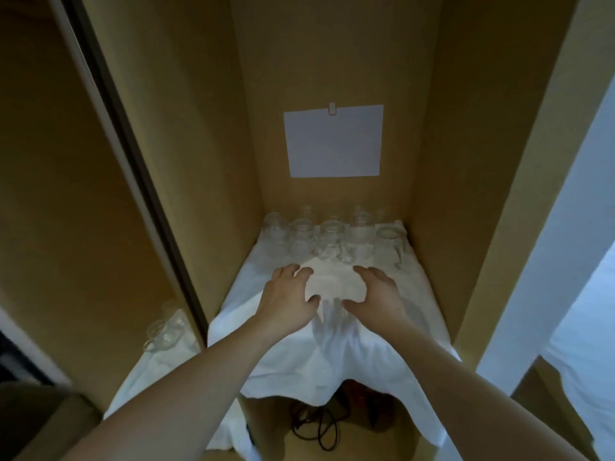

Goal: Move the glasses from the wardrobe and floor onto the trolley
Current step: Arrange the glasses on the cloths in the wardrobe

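Presently the wardrobe (186,161) shelf carries a white cloth (319,354) with the glasses (332,239) clustered at its back edge; more glasses (166,327) show at lower left, possibly a reflection; left hand (286,296) and right hand (377,292) hover over the cloth, fingers (307,271) loosely spread, grasping nothing; glasses lie just beyond the fingertips; risk: snagging or dragging the cloth could topple the tightly packed glasses
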Action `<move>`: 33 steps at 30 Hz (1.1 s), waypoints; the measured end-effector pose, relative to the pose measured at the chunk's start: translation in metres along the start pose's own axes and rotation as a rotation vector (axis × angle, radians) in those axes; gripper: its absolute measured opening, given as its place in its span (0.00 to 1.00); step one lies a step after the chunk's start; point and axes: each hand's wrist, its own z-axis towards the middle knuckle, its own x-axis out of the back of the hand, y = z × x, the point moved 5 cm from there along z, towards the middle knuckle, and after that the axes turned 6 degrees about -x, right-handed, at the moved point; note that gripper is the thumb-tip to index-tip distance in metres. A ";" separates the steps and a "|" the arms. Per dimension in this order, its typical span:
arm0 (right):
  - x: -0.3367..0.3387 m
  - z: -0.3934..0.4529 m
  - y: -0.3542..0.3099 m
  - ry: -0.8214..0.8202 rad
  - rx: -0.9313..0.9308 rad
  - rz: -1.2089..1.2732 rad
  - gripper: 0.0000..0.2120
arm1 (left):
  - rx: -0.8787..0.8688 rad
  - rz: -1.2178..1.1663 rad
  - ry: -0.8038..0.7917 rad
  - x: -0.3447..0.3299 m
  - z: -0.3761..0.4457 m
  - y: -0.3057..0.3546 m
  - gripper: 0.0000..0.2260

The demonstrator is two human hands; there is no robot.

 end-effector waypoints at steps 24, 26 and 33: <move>-0.122 -0.075 -0.142 -0.134 0.140 -0.030 0.37 | 0.148 0.038 -0.001 0.070 -0.126 -0.140 0.23; -0.141 -0.083 -0.167 -0.151 0.165 -0.049 0.37 | 0.182 0.028 0.014 0.083 -0.140 -0.168 0.23; -0.211 -0.112 -0.245 -0.199 0.171 -0.048 0.35 | 0.264 -0.009 0.011 0.109 -0.190 -0.267 0.26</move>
